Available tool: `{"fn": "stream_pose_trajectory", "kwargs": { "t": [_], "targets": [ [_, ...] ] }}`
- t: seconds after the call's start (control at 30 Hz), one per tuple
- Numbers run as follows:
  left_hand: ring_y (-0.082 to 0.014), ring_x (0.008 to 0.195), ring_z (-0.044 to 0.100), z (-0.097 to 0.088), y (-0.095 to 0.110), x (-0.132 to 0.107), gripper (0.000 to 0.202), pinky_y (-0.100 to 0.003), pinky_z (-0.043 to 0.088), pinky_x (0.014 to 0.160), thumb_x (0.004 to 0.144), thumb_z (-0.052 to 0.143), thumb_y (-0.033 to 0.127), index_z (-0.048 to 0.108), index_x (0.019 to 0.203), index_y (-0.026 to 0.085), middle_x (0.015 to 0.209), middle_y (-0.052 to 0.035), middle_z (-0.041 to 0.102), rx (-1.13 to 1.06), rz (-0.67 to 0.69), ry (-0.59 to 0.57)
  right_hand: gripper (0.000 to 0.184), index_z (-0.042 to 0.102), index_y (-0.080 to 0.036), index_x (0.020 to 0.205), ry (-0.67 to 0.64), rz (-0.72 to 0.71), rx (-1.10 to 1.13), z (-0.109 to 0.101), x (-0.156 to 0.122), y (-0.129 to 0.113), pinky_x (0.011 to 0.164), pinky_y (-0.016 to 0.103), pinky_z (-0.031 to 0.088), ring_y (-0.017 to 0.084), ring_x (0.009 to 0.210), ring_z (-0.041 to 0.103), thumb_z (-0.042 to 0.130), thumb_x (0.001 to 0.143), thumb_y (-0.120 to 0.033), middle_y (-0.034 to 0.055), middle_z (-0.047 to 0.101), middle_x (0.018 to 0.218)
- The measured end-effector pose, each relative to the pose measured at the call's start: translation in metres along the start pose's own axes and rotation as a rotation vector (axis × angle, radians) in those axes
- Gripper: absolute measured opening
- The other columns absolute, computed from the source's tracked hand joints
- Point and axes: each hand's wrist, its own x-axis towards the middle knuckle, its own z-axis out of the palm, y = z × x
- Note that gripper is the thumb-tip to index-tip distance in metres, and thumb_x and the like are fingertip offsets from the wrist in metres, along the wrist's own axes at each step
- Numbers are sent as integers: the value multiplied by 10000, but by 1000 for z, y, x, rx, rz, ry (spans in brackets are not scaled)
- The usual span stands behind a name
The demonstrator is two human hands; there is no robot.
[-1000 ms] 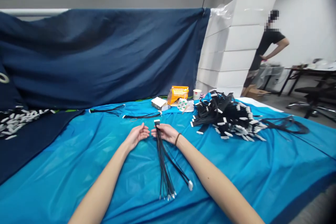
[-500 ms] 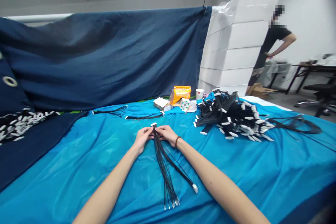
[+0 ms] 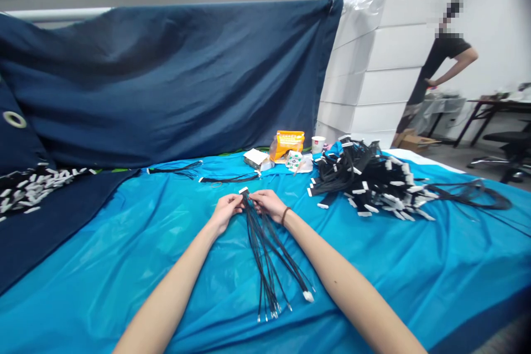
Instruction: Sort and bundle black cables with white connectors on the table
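The left hand (image 3: 227, 211) has joined the right hand (image 3: 270, 204); both pinch a black wire bundle (image 3: 252, 224) by its far end, mid-table on a rumpled blue sheet (image 3: 103, 271). I see a navy curtain (image 3: 186, 83) far left, stacked white boxes (image 3: 384, 69) far right.

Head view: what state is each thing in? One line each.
Wire harness: held near its white connector, free ends fanned out
Left hand: pinching that harness
Right hand: pinching it too
Other two harnesses: lying apart
Cable heap at right: jumbled
Cable heap at left: jumbled
Orange pouch: upright; sealed or open unclear
Paper cup: upright; contents hidden
White boxes: stacked
Blue sheet: wrinkled
Dark curtain: hanging
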Motion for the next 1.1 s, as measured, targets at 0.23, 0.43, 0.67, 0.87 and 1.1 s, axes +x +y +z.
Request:
{"fn": "stream_pose_trajectory", "kwargs": {
  "t": [0.23, 0.43, 0.67, 0.87, 1.1],
  "targets": [
    [-80, 537, 557, 0, -1, 0, 121, -197, 436, 545, 768, 538, 228, 551, 763, 107, 658, -51, 615, -95, -58, -52, 119, 586, -120, 707, -149, 71, -43, -6, -5, -5, 459, 151, 385, 33, 422, 444, 628, 684, -229, -53, 505, 477],
    [-64, 394, 489, -1, 3, -1, 138, -148, 278, 346, 786, 490, 249, 498, 737, 120, 587, -40, 590, -108, -41, -17, 243, 577, -129, 768, -322, 125, -95, -9, -8, -8, 510, 181, 445, 94, 528, 577, 698, 643, -298, 6, 614, 599],
    [-29, 306, 349, -7, 7, 0, 167, -154, 109, 306, 748, 534, 286, 507, 699, 128, 439, 41, 441, -35, -45, 39, 238, 565, -142, 845, -343, 71, -138, -15, -10, -14, 372, 133, 336, 59, 396, 502, 610, 742, -352, -30, 565, 502],
    [-39, 444, 480, -10, 2, 3, 234, -146, 243, 360, 665, 638, 313, 571, 747, 105, 675, -28, 582, -68, -60, 38, 95, 541, -141, 824, -143, 116, -160, -15, -7, -9, 432, 145, 397, 67, 458, 538, 563, 765, -213, -4, 611, 580],
    [-71, 504, 528, -7, -1, 1, 380, -161, 320, 407, 633, 678, 340, 592, 911, 95, 707, -53, 604, 91, -32, 15, 29, 539, -133, 748, -75, 109, -225, -8, -5, -5, 420, 151, 402, 69, 437, 528, 558, 736, -114, -7, 603, 548]
  ]
}}
